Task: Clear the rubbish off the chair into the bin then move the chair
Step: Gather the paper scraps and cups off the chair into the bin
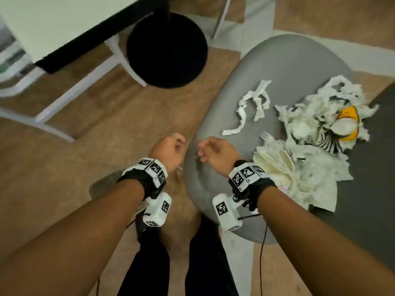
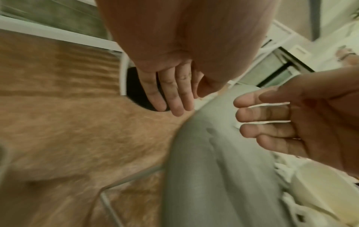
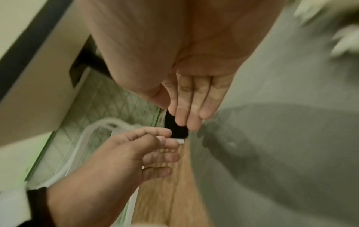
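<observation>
A grey chair seat (image 1: 277, 67) carries the rubbish: torn white tissue strips (image 1: 254, 103), a crumpled tissue pile (image 1: 316, 116) around an orange paper cup (image 1: 349, 120), a white plastic fork (image 1: 267, 136) and cream napkins (image 1: 275, 159). My left hand (image 1: 179, 144) hovers over the floor just off the seat's left edge, fingers relaxed and holding nothing. My right hand (image 1: 202, 152) faces it over the seat's edge, also holding nothing. In the wrist views the left fingers (image 2: 170, 98) and right fingers (image 3: 190, 110) lie loosely straight. No bin is clearly in view.
A white table (image 1: 64, 22) with a black round pedestal base (image 1: 166, 50) stands at the upper left, with white chair legs (image 1: 85, 82) beside it. A dark grey surface (image 1: 376, 167) lies right of the seat. My legs and a shoe (image 1: 106, 184) are below.
</observation>
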Action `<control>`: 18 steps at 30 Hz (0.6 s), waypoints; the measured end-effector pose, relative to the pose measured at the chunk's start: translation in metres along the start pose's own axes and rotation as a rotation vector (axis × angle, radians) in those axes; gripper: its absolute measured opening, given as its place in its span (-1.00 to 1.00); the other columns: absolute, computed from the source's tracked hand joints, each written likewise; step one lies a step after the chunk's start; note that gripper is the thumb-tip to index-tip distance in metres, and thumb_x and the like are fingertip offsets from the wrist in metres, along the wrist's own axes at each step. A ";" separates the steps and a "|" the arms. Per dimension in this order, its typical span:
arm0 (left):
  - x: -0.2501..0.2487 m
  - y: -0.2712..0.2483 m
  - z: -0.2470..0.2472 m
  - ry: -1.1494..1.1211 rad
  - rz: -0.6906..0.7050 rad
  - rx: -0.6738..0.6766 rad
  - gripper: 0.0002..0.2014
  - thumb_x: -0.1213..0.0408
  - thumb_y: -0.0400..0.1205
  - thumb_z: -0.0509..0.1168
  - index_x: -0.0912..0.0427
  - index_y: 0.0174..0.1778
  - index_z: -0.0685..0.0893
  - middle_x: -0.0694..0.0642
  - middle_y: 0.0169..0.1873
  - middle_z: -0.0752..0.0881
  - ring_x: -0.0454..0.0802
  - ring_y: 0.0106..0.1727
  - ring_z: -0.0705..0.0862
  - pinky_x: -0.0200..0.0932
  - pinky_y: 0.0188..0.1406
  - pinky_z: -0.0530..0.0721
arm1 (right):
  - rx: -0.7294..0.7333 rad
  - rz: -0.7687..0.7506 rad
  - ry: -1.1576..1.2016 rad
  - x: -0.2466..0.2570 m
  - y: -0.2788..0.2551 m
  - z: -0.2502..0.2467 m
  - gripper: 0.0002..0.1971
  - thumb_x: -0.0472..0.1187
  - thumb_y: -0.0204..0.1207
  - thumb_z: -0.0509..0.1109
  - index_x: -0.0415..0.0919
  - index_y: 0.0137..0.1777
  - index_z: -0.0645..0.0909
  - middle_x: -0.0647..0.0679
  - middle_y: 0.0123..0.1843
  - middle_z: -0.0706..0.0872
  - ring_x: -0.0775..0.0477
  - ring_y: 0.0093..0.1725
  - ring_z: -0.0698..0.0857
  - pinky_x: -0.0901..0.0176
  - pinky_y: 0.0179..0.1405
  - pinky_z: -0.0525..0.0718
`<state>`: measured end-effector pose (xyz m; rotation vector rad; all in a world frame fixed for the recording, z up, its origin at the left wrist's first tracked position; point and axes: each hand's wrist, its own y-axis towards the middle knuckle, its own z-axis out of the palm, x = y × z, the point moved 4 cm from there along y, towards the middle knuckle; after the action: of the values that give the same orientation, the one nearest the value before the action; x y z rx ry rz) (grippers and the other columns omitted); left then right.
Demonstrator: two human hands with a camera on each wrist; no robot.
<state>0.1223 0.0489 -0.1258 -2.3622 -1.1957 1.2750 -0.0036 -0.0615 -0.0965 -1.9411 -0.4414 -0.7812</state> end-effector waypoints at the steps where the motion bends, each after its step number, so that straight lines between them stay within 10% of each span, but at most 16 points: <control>1: -0.007 0.002 0.001 -0.001 0.010 0.001 -0.74 0.36 0.60 0.25 0.10 0.17 0.68 0.04 -0.08 0.80 0.08 -0.02 0.76 -0.14 0.05 0.66 | -0.009 -0.016 0.001 -0.001 -0.002 -0.006 -0.82 -0.24 0.59 0.24 0.01 -0.10 0.64 -0.06 -0.15 0.84 -0.16 -0.11 0.84 -0.01 0.14 0.75; 8: -0.149 0.058 0.067 0.284 0.425 -0.045 -0.29 0.27 0.47 0.43 -0.08 0.53 0.32 0.11 0.53 0.25 0.22 0.51 0.33 0.21 0.45 0.48 | -0.152 -0.034 0.038 -0.060 -0.017 -0.131 -0.82 -0.24 0.63 0.23 0.01 -0.01 0.66 0.01 -0.16 0.82 -0.03 -0.20 0.81 0.11 -0.05 0.74; 12: -0.173 0.093 0.097 0.525 0.384 0.024 -0.21 0.13 0.48 0.42 -0.20 0.63 0.22 0.03 0.71 -0.07 0.28 0.67 0.02 0.34 0.49 0.31 | -0.183 -0.058 -0.015 -0.070 -0.024 -0.174 -0.81 -0.26 0.65 0.23 -0.07 0.09 0.67 -0.01 -0.08 0.79 -0.02 -0.22 0.78 0.13 -0.12 0.74; 18: -0.148 0.108 0.101 0.493 0.366 0.023 -0.44 0.59 0.48 0.23 0.07 0.38 0.55 0.10 0.48 0.41 0.23 0.40 0.37 0.18 0.39 0.50 | -0.411 -0.195 -0.582 -0.057 0.004 -0.231 -0.62 -0.25 0.57 0.37 -0.08 0.39 0.52 -0.10 0.51 0.43 -0.16 0.40 0.52 -0.04 0.38 0.58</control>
<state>0.0599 -0.1488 -0.1525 -2.7336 -0.6184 0.6992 -0.1203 -0.2656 -0.0614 -2.5418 -0.8830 -0.4302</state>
